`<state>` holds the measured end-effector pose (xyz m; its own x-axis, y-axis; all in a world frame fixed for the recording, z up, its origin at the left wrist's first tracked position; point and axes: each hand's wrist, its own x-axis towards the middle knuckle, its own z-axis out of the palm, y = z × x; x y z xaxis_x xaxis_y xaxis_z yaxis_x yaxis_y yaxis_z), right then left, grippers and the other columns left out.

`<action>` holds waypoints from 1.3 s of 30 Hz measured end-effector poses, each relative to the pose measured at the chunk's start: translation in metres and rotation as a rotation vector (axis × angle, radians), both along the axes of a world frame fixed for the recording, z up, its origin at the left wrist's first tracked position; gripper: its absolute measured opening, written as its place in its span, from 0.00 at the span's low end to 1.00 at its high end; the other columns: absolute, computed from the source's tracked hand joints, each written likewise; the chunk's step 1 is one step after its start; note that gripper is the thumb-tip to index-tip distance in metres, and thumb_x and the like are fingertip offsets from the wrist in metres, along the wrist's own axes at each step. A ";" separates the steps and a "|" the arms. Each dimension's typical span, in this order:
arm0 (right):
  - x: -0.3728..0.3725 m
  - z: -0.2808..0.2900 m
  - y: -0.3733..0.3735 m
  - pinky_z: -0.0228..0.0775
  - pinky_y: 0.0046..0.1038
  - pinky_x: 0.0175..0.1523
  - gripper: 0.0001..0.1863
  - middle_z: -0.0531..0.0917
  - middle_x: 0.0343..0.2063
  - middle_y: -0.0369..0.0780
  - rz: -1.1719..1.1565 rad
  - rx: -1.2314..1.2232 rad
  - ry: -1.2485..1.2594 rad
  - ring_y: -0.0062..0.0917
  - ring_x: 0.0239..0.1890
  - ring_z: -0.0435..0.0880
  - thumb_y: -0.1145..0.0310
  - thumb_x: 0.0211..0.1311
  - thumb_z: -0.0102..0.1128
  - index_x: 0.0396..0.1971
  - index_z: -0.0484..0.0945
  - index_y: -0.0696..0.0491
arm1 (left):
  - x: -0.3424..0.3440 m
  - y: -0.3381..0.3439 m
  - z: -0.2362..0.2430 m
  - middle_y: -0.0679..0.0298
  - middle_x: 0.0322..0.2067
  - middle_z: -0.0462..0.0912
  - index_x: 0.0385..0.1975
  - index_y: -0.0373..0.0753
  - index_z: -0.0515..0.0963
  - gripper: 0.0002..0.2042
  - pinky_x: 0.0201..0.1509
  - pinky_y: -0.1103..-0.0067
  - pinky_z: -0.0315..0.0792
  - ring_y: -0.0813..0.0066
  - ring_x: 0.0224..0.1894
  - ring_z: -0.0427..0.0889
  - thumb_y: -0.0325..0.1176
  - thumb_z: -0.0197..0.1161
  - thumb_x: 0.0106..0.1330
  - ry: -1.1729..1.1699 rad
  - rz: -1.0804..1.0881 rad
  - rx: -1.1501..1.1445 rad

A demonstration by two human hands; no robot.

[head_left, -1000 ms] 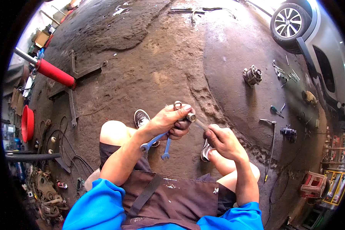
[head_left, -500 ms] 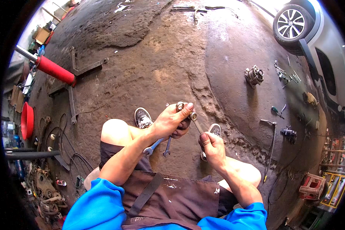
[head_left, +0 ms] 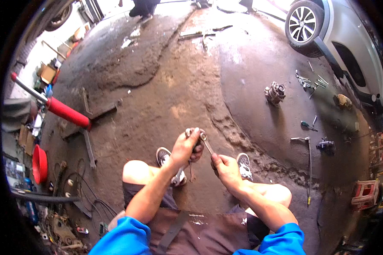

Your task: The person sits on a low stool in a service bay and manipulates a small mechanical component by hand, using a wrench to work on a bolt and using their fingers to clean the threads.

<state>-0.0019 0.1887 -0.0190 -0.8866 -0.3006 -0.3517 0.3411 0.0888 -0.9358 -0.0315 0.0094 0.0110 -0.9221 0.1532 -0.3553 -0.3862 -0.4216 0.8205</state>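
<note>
My left hand [head_left: 184, 149] is closed around wrenches, held out over the floor between my knees. A ring end shows by its thumb, and a wrench shaft [head_left: 180, 175] hangs below the fist, with a thinner one beside it. My right hand [head_left: 229, 171] grips another ring-ended wrench [head_left: 207, 146] by its lower part. That wrench slants up to the left, its ring end close beside my left fingers; whether the two touch I cannot tell.
An alternator [head_left: 275, 93] sits on the stained floor ahead right. Beyond it lie loose tools [head_left: 305, 81]; nearer are a screwdriver [head_left: 308, 126] and a long-handled ratchet [head_left: 309, 170]. A silver car [head_left: 353, 63] stands far right. At left are a red cylinder on a metal frame [head_left: 68, 112] and a red basin [head_left: 39, 163].
The view has tilted up, bringing a person's legs into the far edge. Both hands appear lower in the picture, still gripping their wrenches, and the wrenches below my left fist have turned.
</note>
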 end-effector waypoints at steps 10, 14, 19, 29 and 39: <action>0.003 0.038 0.018 0.59 0.22 0.25 0.22 0.70 0.17 0.29 0.140 0.118 -0.129 0.14 0.20 0.65 0.52 0.72 0.49 0.26 0.73 0.56 | 0.018 -0.005 0.004 0.75 0.16 0.59 0.56 0.40 0.66 0.15 0.15 0.86 0.53 0.88 0.14 0.56 0.38 0.50 0.75 0.104 -0.185 -0.014; 0.002 0.057 0.031 0.62 0.24 0.26 0.18 0.66 0.19 0.32 0.455 -0.386 -0.460 0.19 0.22 0.68 0.53 0.75 0.42 0.29 0.67 0.50 | 0.019 -0.012 0.015 0.75 0.15 0.58 0.57 0.40 0.66 0.15 0.13 0.85 0.50 0.87 0.13 0.55 0.38 0.49 0.75 0.042 -0.236 0.087; 0.012 0.055 0.026 0.50 0.21 0.15 0.20 0.59 0.14 0.29 0.234 -0.593 -0.647 0.15 0.11 0.55 0.53 0.74 0.46 0.23 0.61 0.49 | 0.022 -0.010 0.015 0.75 0.16 0.58 0.57 0.38 0.66 0.16 0.13 0.85 0.51 0.87 0.13 0.54 0.36 0.50 0.75 0.063 -0.221 0.123; 0.018 0.078 0.013 0.48 0.20 0.11 0.24 0.56 0.09 0.31 0.064 -0.565 -0.526 0.15 0.08 0.54 0.53 0.74 0.43 0.19 0.59 0.50 | 0.018 0.018 0.021 0.74 0.16 0.60 0.57 0.35 0.67 0.16 0.15 0.85 0.53 0.87 0.14 0.56 0.35 0.49 0.75 0.099 -0.053 0.110; 0.012 0.080 0.003 0.48 0.20 0.10 0.25 0.53 0.08 0.29 -0.001 -0.565 -0.497 0.15 0.07 0.52 0.51 0.74 0.42 0.17 0.59 0.49 | 0.011 0.024 0.028 0.75 0.15 0.59 0.58 0.36 0.67 0.16 0.14 0.86 0.50 0.88 0.13 0.54 0.33 0.49 0.75 0.103 0.044 0.160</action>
<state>0.0105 0.1921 0.0615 -0.6641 -0.5533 -0.5028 0.7350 -0.3601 -0.5745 -0.0204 0.0337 0.0388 -0.9595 0.1588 -0.2326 -0.2815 -0.5647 0.7758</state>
